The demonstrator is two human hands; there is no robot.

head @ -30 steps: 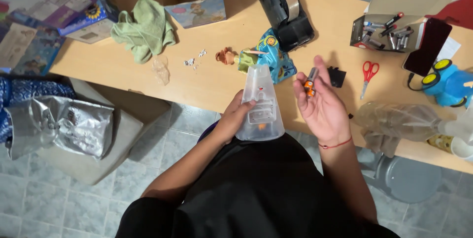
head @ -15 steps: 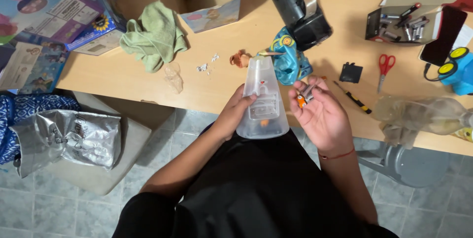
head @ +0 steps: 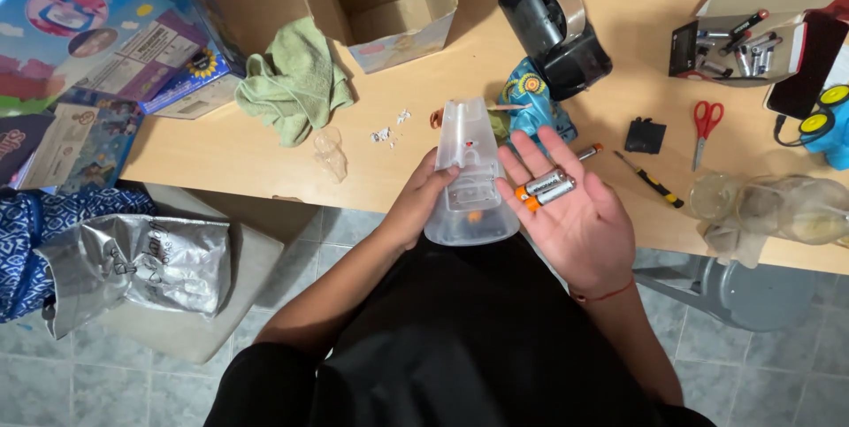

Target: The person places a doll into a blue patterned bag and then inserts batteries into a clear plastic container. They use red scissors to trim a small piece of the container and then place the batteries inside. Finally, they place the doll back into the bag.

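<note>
Batteries (head: 546, 188), two, lie loose on my flat, spread right hand (head: 566, 215) at frame centre; a tilt could roll them off. Left hand (head: 423, 202) grips the clear housing (head: 469, 175)

head view, steep downward, close over table (head: 265, 162)

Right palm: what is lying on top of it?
Two batteries with orange ends lie side by side on the open right hand. The skin under them is covered.

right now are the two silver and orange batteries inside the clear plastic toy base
No, the two silver and orange batteries lie on the open right hand.
</note>
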